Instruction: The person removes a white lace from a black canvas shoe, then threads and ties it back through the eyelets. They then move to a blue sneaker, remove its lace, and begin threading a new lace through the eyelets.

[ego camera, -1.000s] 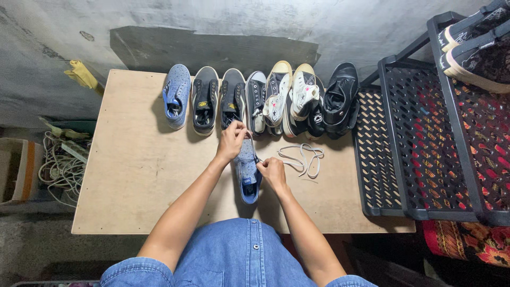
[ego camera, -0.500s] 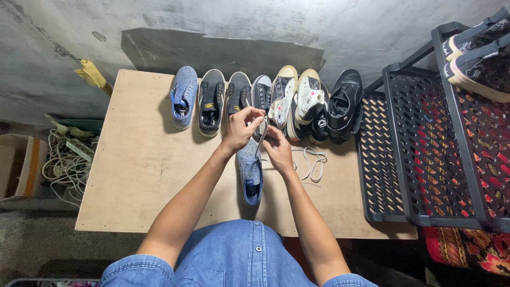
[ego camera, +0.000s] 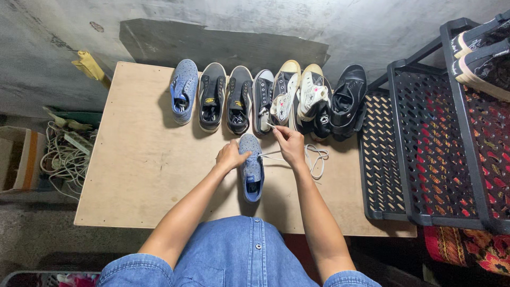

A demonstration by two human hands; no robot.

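A blue sneaker (ego camera: 252, 169) lies on the plywood table (ego camera: 143, 165) in front of me, toe pointing away. My left hand (ego camera: 230, 155) rests on its left side and steadies it. My right hand (ego camera: 289, 143) pinches a white shoelace (ego camera: 314, 158) just right of the toe and holds it taut; the loose part of the lace lies looped on the table to the right. The matching blue sneaker (ego camera: 184, 98) stands at the left end of a row of shoes at the table's far edge.
The row holds two dark sneakers (ego camera: 223, 102), a grey one (ego camera: 263, 100), two cream high-tops (ego camera: 300, 98) and a black shoe (ego camera: 346, 101). A black plastic shoe rack (ego camera: 425, 143) stands to the right with shoes on top. Tangled cables (ego camera: 64, 157) and a box lie on the floor left.
Both hands were raised together over the shoe's toe half a second ago; now the left hand has dropped onto the sneaker's side and the right hand has pulled the lace out rightward.
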